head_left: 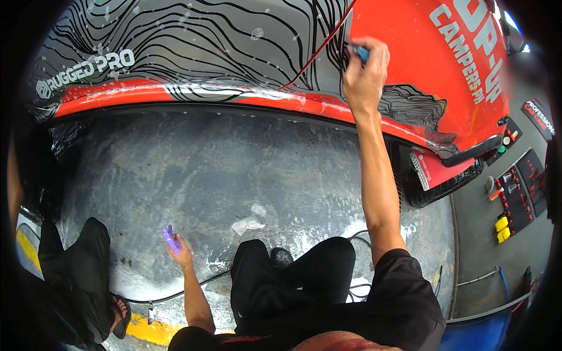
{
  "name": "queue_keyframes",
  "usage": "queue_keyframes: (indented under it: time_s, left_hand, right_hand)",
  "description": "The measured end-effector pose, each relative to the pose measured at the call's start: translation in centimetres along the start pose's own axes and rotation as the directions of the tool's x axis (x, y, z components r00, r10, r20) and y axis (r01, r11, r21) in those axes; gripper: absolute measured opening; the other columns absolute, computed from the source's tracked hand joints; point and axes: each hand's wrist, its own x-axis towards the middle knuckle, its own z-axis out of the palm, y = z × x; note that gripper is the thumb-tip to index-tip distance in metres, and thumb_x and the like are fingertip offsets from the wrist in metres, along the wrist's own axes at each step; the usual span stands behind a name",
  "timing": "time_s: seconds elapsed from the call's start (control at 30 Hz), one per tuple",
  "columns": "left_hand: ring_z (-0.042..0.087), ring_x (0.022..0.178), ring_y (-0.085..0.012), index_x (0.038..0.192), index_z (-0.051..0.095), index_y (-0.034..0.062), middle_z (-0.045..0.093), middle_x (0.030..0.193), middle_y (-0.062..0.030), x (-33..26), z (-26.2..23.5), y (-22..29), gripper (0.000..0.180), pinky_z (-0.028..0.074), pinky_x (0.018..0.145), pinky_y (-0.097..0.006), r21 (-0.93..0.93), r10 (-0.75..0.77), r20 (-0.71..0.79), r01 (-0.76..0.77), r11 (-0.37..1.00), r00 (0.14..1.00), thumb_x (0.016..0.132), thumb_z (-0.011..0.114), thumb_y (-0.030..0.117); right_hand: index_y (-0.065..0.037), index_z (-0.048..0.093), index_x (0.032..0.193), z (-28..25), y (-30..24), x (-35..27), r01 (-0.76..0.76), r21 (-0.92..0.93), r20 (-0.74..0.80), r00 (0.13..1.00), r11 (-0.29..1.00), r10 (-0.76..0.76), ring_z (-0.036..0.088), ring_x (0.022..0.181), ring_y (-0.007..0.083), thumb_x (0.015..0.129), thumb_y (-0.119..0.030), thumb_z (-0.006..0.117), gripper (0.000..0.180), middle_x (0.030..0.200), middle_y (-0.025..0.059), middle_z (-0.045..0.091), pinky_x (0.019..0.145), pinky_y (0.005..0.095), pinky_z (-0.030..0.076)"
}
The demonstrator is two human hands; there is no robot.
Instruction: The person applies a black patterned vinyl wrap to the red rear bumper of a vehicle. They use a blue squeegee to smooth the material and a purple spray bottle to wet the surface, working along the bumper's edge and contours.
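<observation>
Partly hidden: blue object [362, 55], pinched in right fingers [380, 52]; left fingers [181, 243] grip purple object [171, 237].

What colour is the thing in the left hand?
Purple: the thing in the left hand shows best in the head view.

Wavy black-lined grey vehicle panel [234, 44], orange-red panel [410, 52], blue tool [361, 54], purple tool [170, 237], black trousers [322, 263]

Wht lettering [85, 74] w/ logo [43, 89] sat on grey panel [234, 38], lower L; bigger wht lettering [466, 52] ran down red panel [404, 58], R; dark wall sign [539, 119] had wht + red txt.
</observation>
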Motion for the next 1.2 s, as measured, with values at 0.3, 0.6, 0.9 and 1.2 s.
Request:
queue_keyframes:
  time_s: [0.3, 0.6, 0.9, 1.2]
  left_hand:
    - [0.062, 0.075, -0.0164, 0.108, 0.073, -0.0038, 0.070, 0.083, -0.0074, -0.3, -0.1, -0.2, 0.030, 0.050, 0.070, -0.036, 0.116, 0.056, 0.007, -0.056, 0.992, 0.998, 0.103, 0.071, 0.025]
    - [0.068, 0.083, -0.0247, 0.108, 0.073, -0.0042, 0.075, 0.093, -0.0139, -0.1, -0.1, -2.3, 0.027, 0.052, 0.077, -0.041, 0.021, -0.019, 0.041, 0.018, 1.000, 0.999, 0.100, 0.072, 0.022]
    - [0.070, 0.084, -0.0258, 0.110, 0.074, -0.0027, 0.075, 0.094, -0.0147, -0.2, -0.2, -1.5, 0.029, 0.053, 0.077, -0.041, 0.115, -0.091, 0.067, 0.083, 0.990, 0.994, 0.101, 0.072, 0.025]
    - [0.069, 0.082, -0.0259, 0.110, 0.073, -0.0018, 0.075, 0.093, -0.0142, -0.5, -0.6, 0.0, 0.027, 0.052, 0.076, -0.042, 0.119, -0.070, 0.073, 0.061, 0.991, 0.995, 0.101, 0.072, 0.024]
  right_hand:
    - [-0.002, 0.064, 0.108, -0.3, 0.2, -0.6, -0.092, -0.010, 0.037, 0.995, 0.996, 0.092, 0.059, 0.101, 0.0345, 0.088, 0.009, 0.068, 0.023, 0.105, 0.0150, 0.063, 0.090, 0.0451, 0.047]
    - [0.004, 0.060, 0.109, 1.3, -2.0, -0.8, -0.105, 0.020, 0.106, 0.989, 0.994, 0.102, 0.053, 0.102, 0.0349, 0.089, 0.009, 0.060, 0.021, 0.107, 0.0195, 0.052, 0.091, 0.0467, 0.044]
    - [0.004, 0.058, 0.110, 1.6, -2.6, 1.2, -0.017, 0.043, 0.086, 0.996, 0.999, 0.014, 0.052, 0.102, 0.0358, 0.087, 0.011, 0.057, 0.024, 0.108, 0.0203, 0.051, 0.092, 0.0469, 0.045]
    - [0.003, 0.058, 0.108, 2.1, -3.7, 4.1, 0.080, 0.065, 0.058, 0.995, 0.995, -0.083, 0.051, 0.101, 0.0377, 0.085, 0.011, 0.056, 0.025, 0.105, 0.0216, 0.050, 0.092, 0.0485, 0.044]
